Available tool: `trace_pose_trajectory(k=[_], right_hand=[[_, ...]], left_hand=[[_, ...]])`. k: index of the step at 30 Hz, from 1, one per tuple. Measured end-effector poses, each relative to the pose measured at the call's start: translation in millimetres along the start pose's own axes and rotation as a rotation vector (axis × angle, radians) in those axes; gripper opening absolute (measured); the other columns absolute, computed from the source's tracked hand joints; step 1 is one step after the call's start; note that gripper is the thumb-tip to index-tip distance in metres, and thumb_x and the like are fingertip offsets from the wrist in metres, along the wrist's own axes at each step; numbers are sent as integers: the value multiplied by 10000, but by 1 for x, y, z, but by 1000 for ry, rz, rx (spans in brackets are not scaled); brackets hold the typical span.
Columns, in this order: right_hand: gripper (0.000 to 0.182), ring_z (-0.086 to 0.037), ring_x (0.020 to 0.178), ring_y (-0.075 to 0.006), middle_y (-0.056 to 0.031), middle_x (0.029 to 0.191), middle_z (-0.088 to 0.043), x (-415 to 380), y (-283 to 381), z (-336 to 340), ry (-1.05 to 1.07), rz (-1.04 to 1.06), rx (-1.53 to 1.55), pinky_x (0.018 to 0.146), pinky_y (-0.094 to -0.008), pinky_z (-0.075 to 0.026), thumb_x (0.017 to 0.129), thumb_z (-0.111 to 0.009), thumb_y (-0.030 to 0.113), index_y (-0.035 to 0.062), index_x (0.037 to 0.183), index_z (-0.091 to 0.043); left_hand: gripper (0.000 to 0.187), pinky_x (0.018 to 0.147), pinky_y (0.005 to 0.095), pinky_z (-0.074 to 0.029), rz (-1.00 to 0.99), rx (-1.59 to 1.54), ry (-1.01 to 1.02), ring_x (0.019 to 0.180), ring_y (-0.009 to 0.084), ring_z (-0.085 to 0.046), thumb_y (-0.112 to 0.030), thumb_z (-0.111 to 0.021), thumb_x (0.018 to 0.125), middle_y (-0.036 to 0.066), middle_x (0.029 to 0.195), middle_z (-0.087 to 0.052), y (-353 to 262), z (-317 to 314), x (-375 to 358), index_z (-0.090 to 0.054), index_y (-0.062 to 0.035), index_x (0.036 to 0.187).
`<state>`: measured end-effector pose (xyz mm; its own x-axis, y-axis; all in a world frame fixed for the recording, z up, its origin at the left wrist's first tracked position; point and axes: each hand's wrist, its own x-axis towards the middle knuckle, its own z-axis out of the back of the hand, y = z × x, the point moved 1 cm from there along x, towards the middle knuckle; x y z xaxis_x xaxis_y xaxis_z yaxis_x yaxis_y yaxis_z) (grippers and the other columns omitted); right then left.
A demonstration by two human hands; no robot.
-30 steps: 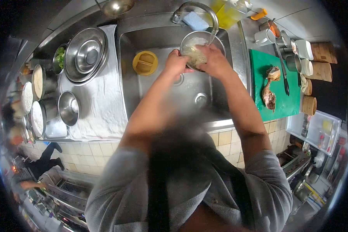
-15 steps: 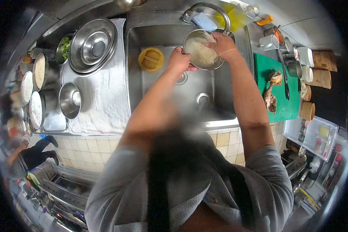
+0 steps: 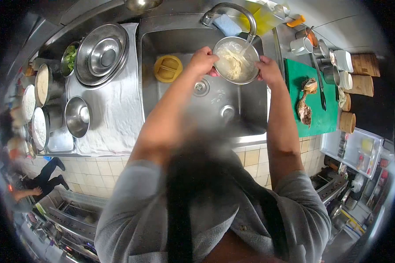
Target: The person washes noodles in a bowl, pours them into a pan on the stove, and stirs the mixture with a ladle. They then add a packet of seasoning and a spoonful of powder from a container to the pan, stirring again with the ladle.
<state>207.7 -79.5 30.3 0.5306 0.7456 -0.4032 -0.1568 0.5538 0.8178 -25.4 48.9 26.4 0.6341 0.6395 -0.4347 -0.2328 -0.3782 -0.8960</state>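
Note:
A metal bowl (image 3: 239, 82) is held over the sink (image 3: 245, 117), under the curved faucet (image 3: 253, 26). Inside it lie pale, thin strands (image 3: 232, 65) in cloudy water, and a stream from the faucet falls into it. My left hand (image 3: 202, 61) grips the bowl's left rim, fingers curled beneath. The opposite rim is pinched by my right hand (image 3: 268, 70). In the sink, left of the bowl, sits a round yellow object (image 3: 167, 69) with a bar across it.
Right of the sink, a green cutting board (image 3: 320, 122) carries pieces of meat (image 3: 304, 109) and a knife (image 3: 323, 97). Stacked metal bowls (image 3: 80, 65) and a smaller bowl (image 3: 78, 116) stand on a white cloth (image 3: 118, 127) at left. Another person (image 3: 46, 179) is far left.
My right hand has come out of the strands and moved to the bowl's right rim. The bowl has shifted slightly right and water now runs into it.

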Motion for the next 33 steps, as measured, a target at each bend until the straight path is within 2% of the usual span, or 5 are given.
trace_pose_trajectory(k=[7, 14, 18, 23, 33], right_hand=[[238, -558, 428, -167, -133, 689, -594, -54, -24, 2, -289, 82, 280, 344, -272, -430, 858, -559, 41, -62, 1060, -485], [232, -555, 426, -171, -148, 727, -598, -77, -45, 31, -450, 36, 225, 342, -273, -449, 853, -542, 48, -66, 1048, -493], [196, -547, 425, -158, -131, 701, -600, -82, -36, 33, -461, 43, 305, 349, -263, -424, 860, -517, 14, -62, 1037, -483], [276, -559, 431, -169, -148, 711, -609, -62, -32, 17, -403, 44, 267, 358, -280, -439, 855, -529, 30, -83, 1099, -470], [244, -576, 458, -175, -128, 717, -608, -55, -20, -31, -270, -23, 351, 388, -278, -473, 859, -536, 39, -55, 1077, -478]], left_hand=[[377, 527, 339, -510, -61, 39, -106, 656, 231, -654, -316, -698, 812, 132, 773, -649, -18, -39, 53, -593, 10, 970], [327, 852, 411, -482, -368, 847, -97, 984, 338, -616, -320, -522, 876, 171, 1022, -663, -45, -97, 69, -637, -74, 1057], [313, 1100, 566, -228, -365, 908, -162, 1268, 347, -421, -293, -538, 869, 107, 1254, -582, -41, -78, 71, -632, -165, 1139], [524, 1121, 614, -45, -475, 1198, -686, 1421, 400, -102, -302, -505, 904, 63, 1541, -225, -15, -9, 74, -406, -217, 1411], [625, 1129, 596, -21, -411, 1728, -460, 1427, 436, 3, -164, -411, 908, 1, 1590, -36, 1, 9, 58, -223, -253, 1498]])
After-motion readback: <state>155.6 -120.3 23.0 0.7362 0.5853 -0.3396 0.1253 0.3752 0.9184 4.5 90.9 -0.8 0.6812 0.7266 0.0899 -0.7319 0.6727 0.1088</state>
